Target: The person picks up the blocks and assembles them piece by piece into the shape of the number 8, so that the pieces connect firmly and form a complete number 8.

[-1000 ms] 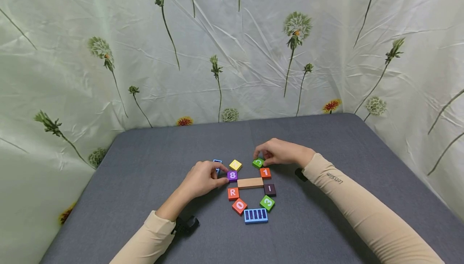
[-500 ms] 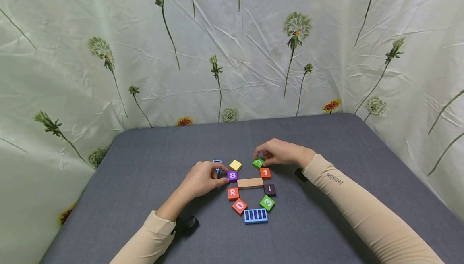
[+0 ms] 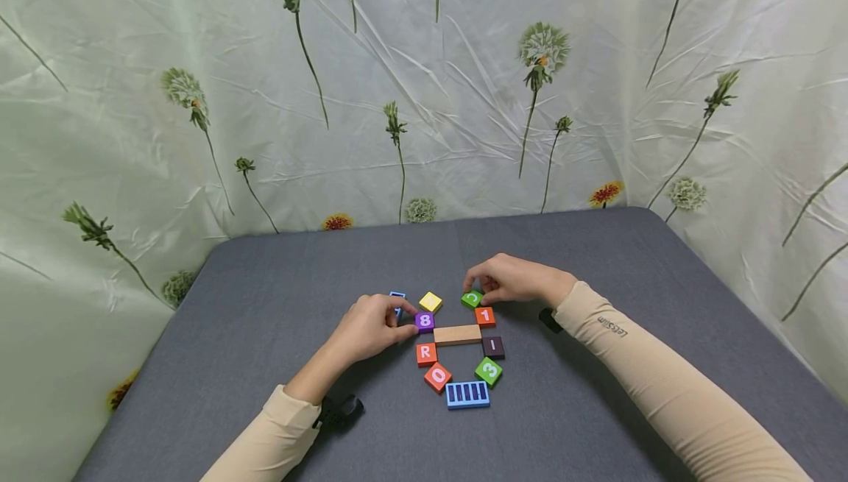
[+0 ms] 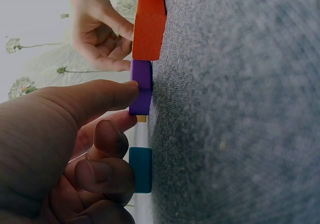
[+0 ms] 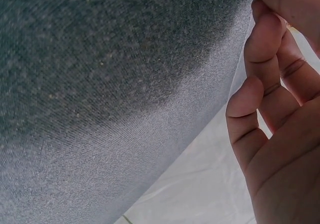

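Note:
In the head view my left hand [image 3: 368,329] pinches a purple block marked 8 [image 3: 425,321] between thumb and forefinger. The left wrist view shows the thumb on the side of that purple block [image 4: 141,91]. Farther back, my right hand [image 3: 517,277] pinches a green block with a white curved character [image 3: 471,298]. Only a sliver of green shows beside the thumb in the right wrist view. A yellow block [image 3: 430,302] lies between the hands. Below the green block is an orange block marked 1 [image 3: 485,316], and a plain wooden plank [image 3: 457,335] spans between the two sides.
A red R block [image 3: 427,354], a red 0 block [image 3: 438,377], a green 3 block [image 3: 489,371] and a dark block [image 3: 493,347] curve down to a blue barred block [image 3: 467,394]. Another blue block [image 3: 397,295] is partly behind the left hand. Grey cloth [image 3: 298,268] covers the table.

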A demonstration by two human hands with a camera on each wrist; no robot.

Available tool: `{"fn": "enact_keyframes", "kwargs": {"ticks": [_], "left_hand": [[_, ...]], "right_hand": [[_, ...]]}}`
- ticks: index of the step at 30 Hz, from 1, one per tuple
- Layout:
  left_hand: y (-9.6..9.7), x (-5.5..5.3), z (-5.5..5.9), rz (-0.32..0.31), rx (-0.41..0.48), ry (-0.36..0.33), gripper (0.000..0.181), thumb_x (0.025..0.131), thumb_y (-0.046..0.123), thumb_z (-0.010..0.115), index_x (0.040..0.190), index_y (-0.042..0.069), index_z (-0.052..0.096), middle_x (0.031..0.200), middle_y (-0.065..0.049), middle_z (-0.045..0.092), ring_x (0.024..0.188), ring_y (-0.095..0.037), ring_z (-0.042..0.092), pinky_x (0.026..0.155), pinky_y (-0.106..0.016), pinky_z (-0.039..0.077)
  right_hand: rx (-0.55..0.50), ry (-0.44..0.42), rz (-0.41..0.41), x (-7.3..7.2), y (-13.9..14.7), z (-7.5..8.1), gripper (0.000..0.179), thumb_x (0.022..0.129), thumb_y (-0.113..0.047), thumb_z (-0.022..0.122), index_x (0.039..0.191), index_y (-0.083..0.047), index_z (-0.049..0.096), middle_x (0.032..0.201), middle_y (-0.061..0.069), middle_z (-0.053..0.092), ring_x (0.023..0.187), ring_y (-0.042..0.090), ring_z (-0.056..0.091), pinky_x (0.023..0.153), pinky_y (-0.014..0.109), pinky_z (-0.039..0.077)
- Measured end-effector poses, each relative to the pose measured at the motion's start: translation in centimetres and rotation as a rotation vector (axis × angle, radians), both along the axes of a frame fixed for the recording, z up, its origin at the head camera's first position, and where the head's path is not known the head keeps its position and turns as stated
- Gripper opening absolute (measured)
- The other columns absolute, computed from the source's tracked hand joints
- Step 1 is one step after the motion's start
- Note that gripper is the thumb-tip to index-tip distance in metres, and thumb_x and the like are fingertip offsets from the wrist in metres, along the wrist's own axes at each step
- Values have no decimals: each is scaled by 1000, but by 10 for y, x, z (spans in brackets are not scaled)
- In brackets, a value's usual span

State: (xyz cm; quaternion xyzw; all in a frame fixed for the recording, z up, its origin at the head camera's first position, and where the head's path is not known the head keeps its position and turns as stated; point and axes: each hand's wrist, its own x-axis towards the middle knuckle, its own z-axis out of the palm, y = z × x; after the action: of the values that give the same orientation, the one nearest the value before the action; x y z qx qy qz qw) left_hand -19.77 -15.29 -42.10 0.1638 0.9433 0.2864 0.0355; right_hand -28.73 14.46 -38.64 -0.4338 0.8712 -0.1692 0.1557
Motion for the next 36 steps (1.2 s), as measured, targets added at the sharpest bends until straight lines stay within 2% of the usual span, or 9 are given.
{"fn": "enact_keyframes", "kwargs": {"ticks": [15, 24, 29, 36], "left_hand": [[-1, 0, 0, -6, -4, 5, 22, 92, 28, 86, 111, 19, 81, 62, 8, 52, 54, -6, 44, 52, -23, 31], [-1, 0, 1, -10, -4, 24, 20, 92, 28, 87, 110, 19, 82, 61, 9, 52, 53, -5, 44, 52, -23, 31], [-2, 0, 2, -9, -7, 25, 20, 92, 27, 86, 109, 19, 82, 62, 9, 52, 53, -5, 44, 52, -23, 31], [0, 1, 4, -18, -12, 39, 20, 92, 27, 86, 110, 20, 82, 61, 8, 53, 52, -6, 46, 52, -23, 33]], "right_hand": [[12, -6, -4, 0, -2, 2, 28, 96, -8, 80, 123, -14, 74, 77, -5, 60, 68, 3, 48, 65, 22, 43], [13, -23, -67, -5, -1, 11, 32, 96, -8, 80, 127, -11, 72, 80, -3, 63, 69, 6, 53, 67, 25, 47], [-13, -29, -89, -11, -12, 13, 29, 99, -11, 76, 128, -9, 71, 79, -2, 63, 68, 8, 52, 67, 27, 45], [-46, -54, -69, -17, -35, 10, 28, 102, -14, 75, 129, -9, 71, 82, -2, 65, 69, 8, 54, 70, 27, 47]]}}
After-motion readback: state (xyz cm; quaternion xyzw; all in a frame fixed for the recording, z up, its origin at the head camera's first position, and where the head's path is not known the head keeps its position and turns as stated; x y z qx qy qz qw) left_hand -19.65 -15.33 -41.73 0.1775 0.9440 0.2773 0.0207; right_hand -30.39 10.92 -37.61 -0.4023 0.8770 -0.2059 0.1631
